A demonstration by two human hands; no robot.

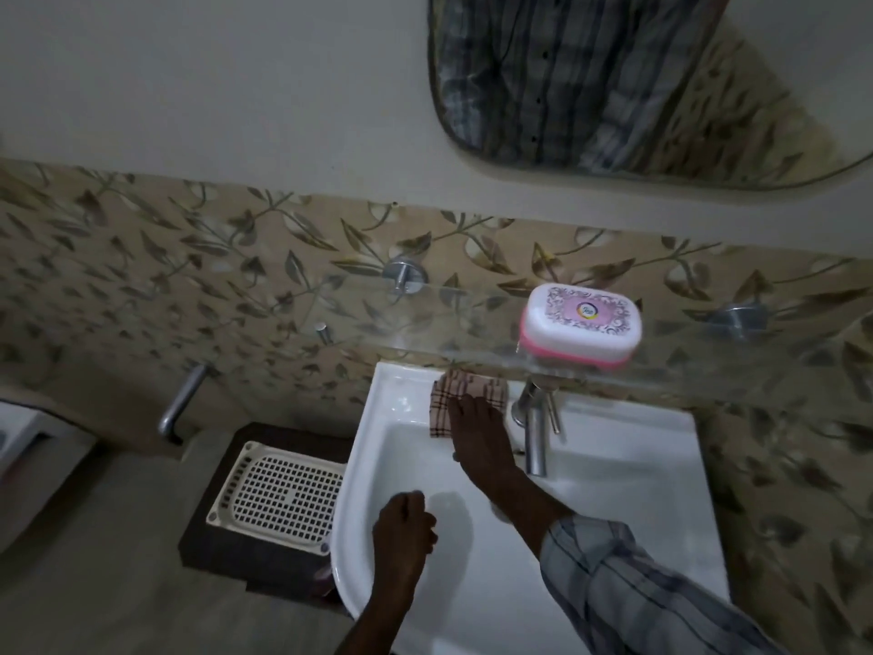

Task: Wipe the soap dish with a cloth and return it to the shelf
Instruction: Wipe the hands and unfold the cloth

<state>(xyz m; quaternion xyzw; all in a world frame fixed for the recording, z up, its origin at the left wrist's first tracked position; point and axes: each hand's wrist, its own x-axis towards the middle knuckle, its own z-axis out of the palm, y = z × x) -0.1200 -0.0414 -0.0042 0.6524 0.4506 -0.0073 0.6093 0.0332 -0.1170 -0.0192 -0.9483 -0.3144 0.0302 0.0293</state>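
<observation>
While the lidded soap dish (581, 325) sits on the glass shelf (472, 356), the checked cloth (465, 399) at the sink's (614, 442) twelve o'clock rim is pressed under the flat right hand (479, 434); grasp unclear. Left hand (402, 527) is clenched, empty. Cloth pickup is judged next.

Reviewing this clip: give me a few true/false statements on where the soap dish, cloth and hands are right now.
1. The soap dish sits on the glass shelf. True.
2. The right hand rests on the checked cloth at the sink rim. True.
3. The left hand holds the soap dish. False: it is a closed fist over the basin, holding nothing visible.
4. The cloth lies on the shelf. False: it lies on the sink rim, beside the tap.
</observation>
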